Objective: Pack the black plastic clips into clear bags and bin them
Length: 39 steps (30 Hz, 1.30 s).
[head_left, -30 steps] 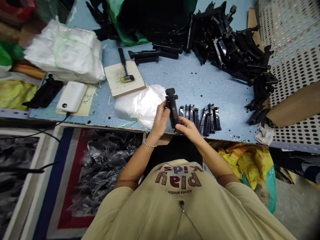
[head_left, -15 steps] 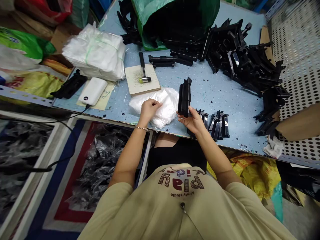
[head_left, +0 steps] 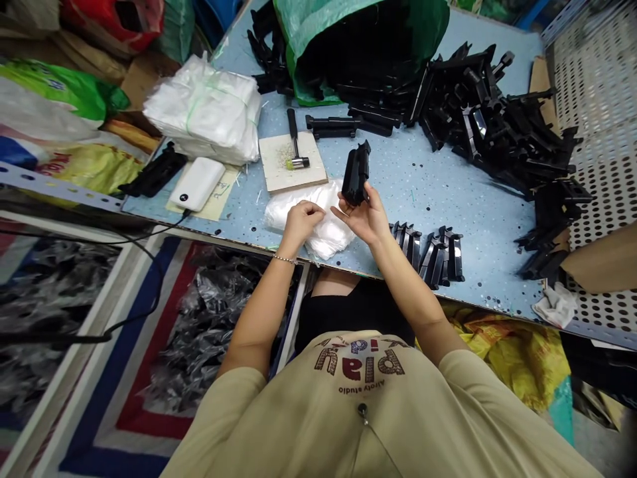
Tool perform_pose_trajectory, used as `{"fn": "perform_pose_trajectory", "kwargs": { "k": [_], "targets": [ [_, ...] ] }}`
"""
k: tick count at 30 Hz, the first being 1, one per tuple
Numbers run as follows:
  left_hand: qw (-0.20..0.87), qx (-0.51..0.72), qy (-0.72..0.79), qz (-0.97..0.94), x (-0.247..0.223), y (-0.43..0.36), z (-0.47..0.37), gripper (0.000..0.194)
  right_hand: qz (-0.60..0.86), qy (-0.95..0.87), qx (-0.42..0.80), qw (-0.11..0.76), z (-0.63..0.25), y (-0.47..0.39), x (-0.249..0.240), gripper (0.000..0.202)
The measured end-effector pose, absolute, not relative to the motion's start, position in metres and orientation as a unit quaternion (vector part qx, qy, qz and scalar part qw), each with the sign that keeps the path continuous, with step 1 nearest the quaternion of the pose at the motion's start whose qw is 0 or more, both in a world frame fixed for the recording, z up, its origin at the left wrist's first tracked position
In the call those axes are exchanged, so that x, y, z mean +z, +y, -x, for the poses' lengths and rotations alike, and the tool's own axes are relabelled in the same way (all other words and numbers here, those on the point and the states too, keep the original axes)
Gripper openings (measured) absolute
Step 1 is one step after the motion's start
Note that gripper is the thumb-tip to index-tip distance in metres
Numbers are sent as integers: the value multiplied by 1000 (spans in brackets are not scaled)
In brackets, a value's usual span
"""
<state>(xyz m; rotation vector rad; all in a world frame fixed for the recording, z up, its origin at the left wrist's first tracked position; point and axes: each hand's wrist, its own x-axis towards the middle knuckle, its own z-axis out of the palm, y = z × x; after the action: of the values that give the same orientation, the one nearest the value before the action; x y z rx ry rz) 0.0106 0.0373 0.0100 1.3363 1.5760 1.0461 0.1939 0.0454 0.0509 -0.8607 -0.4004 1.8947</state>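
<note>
My right hand [head_left: 367, 214] holds a black plastic part [head_left: 356, 174], long and ridged, tilted upright above the table. My left hand [head_left: 301, 224] is closed in a pinch at a pile of thin clear plastic bags [head_left: 328, 234]; its fingertips seem to grip the edge of a bag, though the film is hard to make out. Right of the bags, several more black parts [head_left: 442, 255] lie side by side near the table's front edge. A small hammer [head_left: 294, 143] rests on a pale board [head_left: 271, 167] just behind the bags.
A large heap of black parts [head_left: 492, 119] covers the back right, beside an open green sack [head_left: 311, 40]. At the left stand a tied stack of bags [head_left: 209, 109] and a white power bank [head_left: 198, 184] with a cable. Below is a bin of bagged parts [head_left: 204, 332].
My right hand has brought the black part leftward, closer to my left hand and over the bags. The left hand keeps its pinch at the bags. The whole view has shifted slightly.
</note>
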Motion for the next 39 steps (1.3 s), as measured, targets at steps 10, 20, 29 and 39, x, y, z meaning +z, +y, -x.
{"fn": "perform_pose_trajectory", "kwargs": {
  "k": [10, 20, 29, 39],
  "targets": [
    [411, 417, 625, -516, 7, 33, -14, 11, 343, -175, 776, 499, -190, 46, 49, 48],
    [394, 406, 627, -536, 8, 34, -13, 11, 384, -192, 757, 493, -185, 46, 50, 47],
    [410, 465, 617, -486, 18, 26, -4, 14, 414, -177, 736, 505, -183, 39, 44, 43],
    [364, 420, 639, -532, 16, 20, -26, 22, 410, -196, 742, 493, -183, 41, 48, 45]
  ]
}}
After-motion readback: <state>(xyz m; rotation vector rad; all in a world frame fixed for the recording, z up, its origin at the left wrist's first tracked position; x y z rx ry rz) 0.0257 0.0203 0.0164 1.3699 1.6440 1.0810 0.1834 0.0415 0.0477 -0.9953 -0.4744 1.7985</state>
